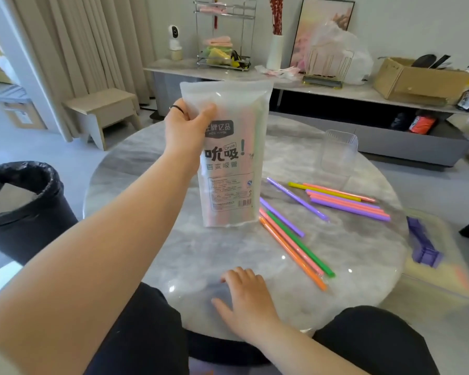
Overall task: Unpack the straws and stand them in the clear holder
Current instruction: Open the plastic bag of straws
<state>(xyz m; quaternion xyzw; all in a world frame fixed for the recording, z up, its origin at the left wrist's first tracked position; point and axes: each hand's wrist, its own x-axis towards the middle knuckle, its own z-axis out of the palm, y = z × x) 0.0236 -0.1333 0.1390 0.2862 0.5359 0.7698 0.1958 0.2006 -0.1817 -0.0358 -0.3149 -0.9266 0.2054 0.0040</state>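
Note:
A frosted straw bag with black printing stands upright on the round marble table. My left hand grips its upper left edge, thumb across the front. My right hand rests flat and open on the table near the front edge. Several loose wrapped straws, purple, pink, green and orange, lie right of the bag. A second bunch of straws lies farther right. The clear holder stands empty at the back right of the table.
A black-lined bin stands on the floor at the left. A flat clear packet with a purple clip lies at the table's right edge. Behind are a low sideboard with a cardboard box, and a small wooden stool.

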